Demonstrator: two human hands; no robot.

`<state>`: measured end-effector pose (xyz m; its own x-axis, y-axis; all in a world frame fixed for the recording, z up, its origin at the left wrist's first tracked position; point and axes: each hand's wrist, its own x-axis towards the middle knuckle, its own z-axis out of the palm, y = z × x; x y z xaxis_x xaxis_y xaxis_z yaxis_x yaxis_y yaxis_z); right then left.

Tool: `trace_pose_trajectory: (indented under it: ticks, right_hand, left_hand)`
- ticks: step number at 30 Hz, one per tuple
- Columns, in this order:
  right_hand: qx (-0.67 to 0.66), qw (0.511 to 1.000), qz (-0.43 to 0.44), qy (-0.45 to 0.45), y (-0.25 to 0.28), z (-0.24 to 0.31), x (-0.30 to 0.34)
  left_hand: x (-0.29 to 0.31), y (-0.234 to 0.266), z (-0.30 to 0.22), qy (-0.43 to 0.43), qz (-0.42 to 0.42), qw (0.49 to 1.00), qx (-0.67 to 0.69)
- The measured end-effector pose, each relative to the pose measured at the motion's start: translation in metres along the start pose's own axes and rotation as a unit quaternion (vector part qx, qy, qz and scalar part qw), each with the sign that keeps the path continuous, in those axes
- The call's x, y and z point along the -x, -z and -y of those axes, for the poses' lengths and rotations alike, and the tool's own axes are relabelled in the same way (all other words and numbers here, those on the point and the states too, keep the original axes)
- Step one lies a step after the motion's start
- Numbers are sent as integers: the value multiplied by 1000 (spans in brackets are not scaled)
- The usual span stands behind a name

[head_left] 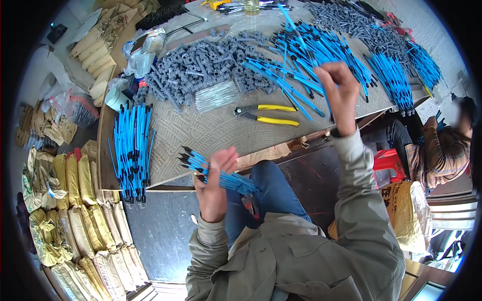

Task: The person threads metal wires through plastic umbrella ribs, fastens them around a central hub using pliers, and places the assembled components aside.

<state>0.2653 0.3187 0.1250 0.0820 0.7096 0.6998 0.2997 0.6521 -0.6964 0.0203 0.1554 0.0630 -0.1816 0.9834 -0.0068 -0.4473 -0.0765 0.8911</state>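
Note:
My left hand (213,188) holds a bundle of thin blue rods (236,182) with black tips, low over my lap at the table's near edge. Its thumb points up and the fingers curve round the bundle. Raised above the table's right half, my right hand (341,95) pinches a single blue rod (297,34), which slants up and away, smeared by motion. Below that hand, more loose blue rods (288,83) spread out from a large blue pile (321,52). Yellow-handled pliers (266,114) lie on the table between my hands.
Grey plastic sleeves (201,62) form a heap beside short clear strips (217,95). Blue rod bundles overhang the table's left (133,150) and right (391,80) ends. Packed bags (83,210) are stacked at left. Another person (442,145) sits at right near a red stool (386,165).

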Motion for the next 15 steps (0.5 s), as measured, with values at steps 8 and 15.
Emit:
trace_pose_trajectory:
  ticks: [8, 15]
  right_hand:
    - [-108, 981, 122, -107, -37, 51, 136]
    - [86, 976, 199, 2, -35, 13, 85]
  left_hand:
    - [-13, -24, -13, -44, -58, 997, 19]
    - [-8, -5, -8, -102, -88, 990, -35]
